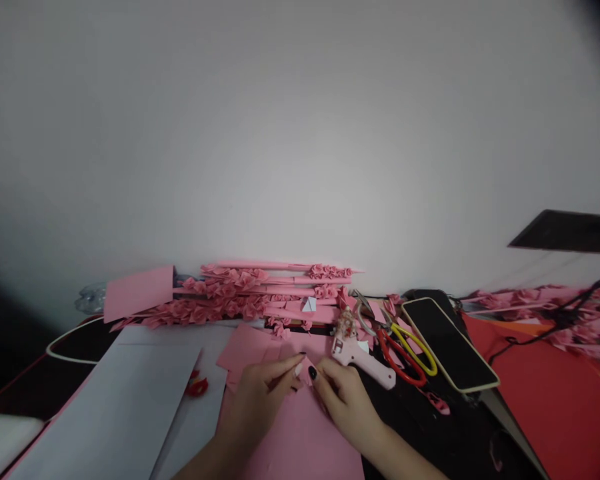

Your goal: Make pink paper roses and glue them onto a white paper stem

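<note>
A small piece of pink paper is pinched between my two hands, above larger pink paper sheets. My left hand grips its left side with thumb and forefinger. On the right side, my right hand holds it between closed fingertips. The piece looks folded, but my fingers cover much of it. Just beyond my right hand lies a pale pink glue gun, its nozzle end pointing away. Beside it are scissors with red and yellow handles.
Pink paper flowers on rolled stems lie along the wall. White sheets and red scissor-like handles are on the left. A phone, red paper and black cables occupy the right.
</note>
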`<state>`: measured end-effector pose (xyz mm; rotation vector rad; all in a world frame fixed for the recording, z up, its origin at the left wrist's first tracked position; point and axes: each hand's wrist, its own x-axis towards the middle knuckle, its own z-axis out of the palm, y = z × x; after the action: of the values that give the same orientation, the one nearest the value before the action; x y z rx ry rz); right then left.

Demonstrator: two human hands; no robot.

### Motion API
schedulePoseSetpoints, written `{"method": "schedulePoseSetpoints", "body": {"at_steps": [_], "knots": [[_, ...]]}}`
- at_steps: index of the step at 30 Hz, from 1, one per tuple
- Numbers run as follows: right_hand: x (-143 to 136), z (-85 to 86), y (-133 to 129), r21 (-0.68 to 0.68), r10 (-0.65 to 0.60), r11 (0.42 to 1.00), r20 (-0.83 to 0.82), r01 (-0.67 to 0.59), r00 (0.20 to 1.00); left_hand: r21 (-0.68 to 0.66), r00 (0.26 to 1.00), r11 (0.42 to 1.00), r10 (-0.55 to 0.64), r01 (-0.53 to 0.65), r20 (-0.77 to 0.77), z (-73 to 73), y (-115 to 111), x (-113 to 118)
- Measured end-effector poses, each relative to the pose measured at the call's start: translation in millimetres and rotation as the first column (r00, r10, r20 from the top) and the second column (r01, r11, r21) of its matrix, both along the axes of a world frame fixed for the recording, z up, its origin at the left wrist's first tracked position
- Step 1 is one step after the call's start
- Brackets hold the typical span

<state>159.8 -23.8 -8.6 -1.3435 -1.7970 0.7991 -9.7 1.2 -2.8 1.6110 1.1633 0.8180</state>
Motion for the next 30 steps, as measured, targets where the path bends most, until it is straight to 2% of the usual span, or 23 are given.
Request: {"method": "schedulePoseSetpoints", "body": {"at_steps": [10, 18, 30], "knots": [[0.1, 0.6, -3.3, 0.048, 0.033, 0.998, 0.066, -0.036, 0.997, 0.132, 0.998, 0.991, -0.014, 0.023, -0.068, 5.9, -2.8, 3.2], [-0.6, 2.8, -3.0, 0.053, 0.04, 0.998, 0.07, -0.043, 0.997, 0.119, 0.999, 0.993, -0.025, 0.028, -0.026, 8.8, -3.9, 5.3], [-1.5, 3.0, -2.8, 0.077, 0.037, 0.996, 0.068, -0.042, 0.997, 0.127, 0.997, 0.99, -0.058, 0.065, -0.058, 13.2, -4.9, 4.4]]}}
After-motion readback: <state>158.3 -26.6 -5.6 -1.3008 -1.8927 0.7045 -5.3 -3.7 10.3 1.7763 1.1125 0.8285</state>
